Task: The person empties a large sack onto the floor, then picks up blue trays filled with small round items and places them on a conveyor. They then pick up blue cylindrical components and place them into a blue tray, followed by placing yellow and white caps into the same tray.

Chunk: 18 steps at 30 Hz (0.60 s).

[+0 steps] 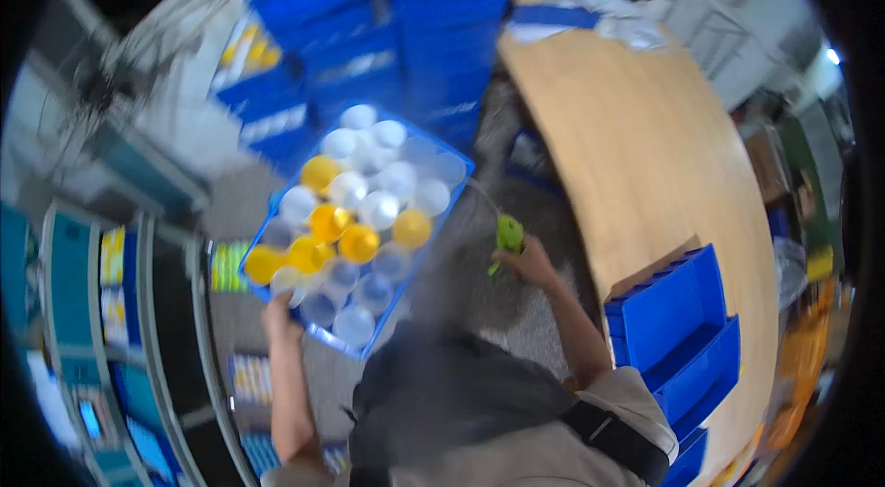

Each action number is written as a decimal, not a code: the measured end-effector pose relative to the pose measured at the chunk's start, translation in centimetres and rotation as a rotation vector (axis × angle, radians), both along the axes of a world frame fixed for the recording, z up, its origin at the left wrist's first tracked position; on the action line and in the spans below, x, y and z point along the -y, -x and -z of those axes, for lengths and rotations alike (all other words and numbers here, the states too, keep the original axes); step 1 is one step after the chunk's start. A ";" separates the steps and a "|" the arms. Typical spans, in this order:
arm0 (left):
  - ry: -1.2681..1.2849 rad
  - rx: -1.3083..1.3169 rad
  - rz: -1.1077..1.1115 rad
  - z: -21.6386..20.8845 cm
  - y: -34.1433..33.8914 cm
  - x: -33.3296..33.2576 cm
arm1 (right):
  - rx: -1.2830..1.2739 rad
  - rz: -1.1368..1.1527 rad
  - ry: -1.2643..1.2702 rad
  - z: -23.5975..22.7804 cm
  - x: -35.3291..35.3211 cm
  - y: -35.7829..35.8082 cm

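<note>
A blue tray [412, 314] packed with round, cup-like pieces is tilted in front of me. Most pieces are whitish, such as the white cup [378, 209], and several are yellow, like the yellow cup [359, 243]. My left hand [283, 314] grips the tray's near-left edge, its fingers partly hidden behind the rim and cups. To the right of the tray, my right hand [527, 260] is closed round a bright green air blow gun [509, 234]. Its thin nozzle reaches toward the tray's right corner. Motion blur softens the details.
Stacked blue trays [449, 35] with white and yellow pieces stand ahead. A curved wooden table [636, 146] runs along the right, bearing blue bins [673, 321] near me and papers at its far end. Metal shelving [166, 321] stands on the left.
</note>
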<state>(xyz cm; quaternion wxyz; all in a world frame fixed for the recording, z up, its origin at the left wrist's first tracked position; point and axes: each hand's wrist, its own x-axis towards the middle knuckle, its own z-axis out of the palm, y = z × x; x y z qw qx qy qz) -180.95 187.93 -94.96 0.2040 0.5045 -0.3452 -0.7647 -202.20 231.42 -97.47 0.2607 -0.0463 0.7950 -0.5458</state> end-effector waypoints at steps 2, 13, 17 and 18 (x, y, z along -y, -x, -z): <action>0.235 0.105 -0.147 4.4 -2.8 -2.1 | -0.023 -0.182 0.004 -0.7 1.1 -1.7; 0.773 0.775 -0.120 14.9 -12.1 -8.6 | -0.219 -1.046 -0.516 -1.4 13.7 -18.3; 0.780 0.791 -0.073 15.7 -14.4 -8.0 | -0.274 -1.063 -0.605 -2.5 15.1 -18.7; 0.787 0.793 -0.055 15.7 -14.8 -7.9 | -0.301 -1.074 -0.618 -2.7 15.3 -18.3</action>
